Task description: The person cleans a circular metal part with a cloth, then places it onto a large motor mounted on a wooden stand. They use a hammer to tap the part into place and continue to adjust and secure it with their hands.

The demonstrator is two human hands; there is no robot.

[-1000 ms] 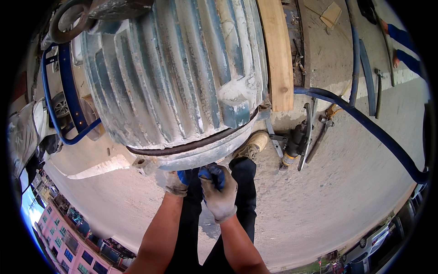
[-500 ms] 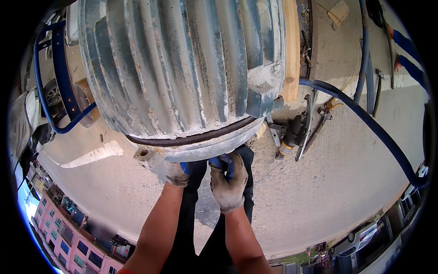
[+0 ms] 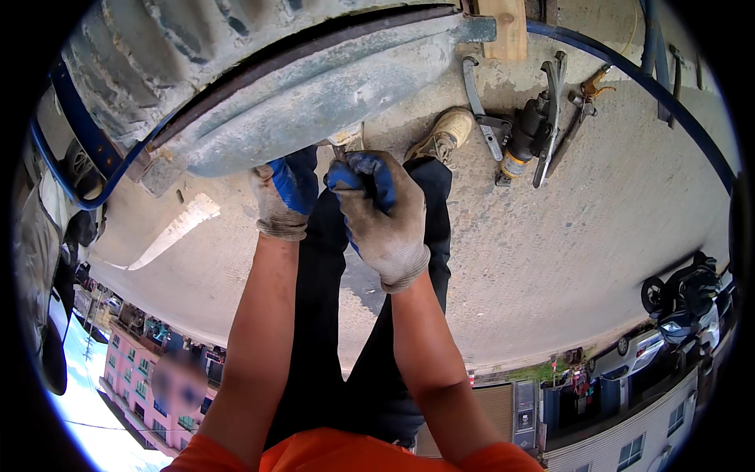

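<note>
A large, ribbed, grey-blue motor-like housing (image 3: 157, 55), its paint worn, fills the upper left, with a rounded end cover (image 3: 338, 102) facing me. My left hand (image 3: 281, 197), in a grey and blue work glove, reaches up to the cover's lower edge; its fingertips are hidden there. Close beside it, my right hand (image 3: 385, 212), gloved alike, is closed with thumb and fingers pinched together. Between them the end of a short metal piece (image 3: 340, 153) shows just under the cover's edge; its kind is unclear.
A black hydraulic puller (image 3: 528, 130) with metal jaws lies right on the concrete, by a hammer (image 3: 574, 126). A blue bent bar (image 3: 629, 71) arcs across the right side. One shoe (image 3: 444, 134) stands below the cover. A wooden beam (image 3: 503, 27) is at the top.
My view has tipped down and closer, so the housing sits higher and further left. Both hands now show more fully below the cover, the right one still pinched.
</note>
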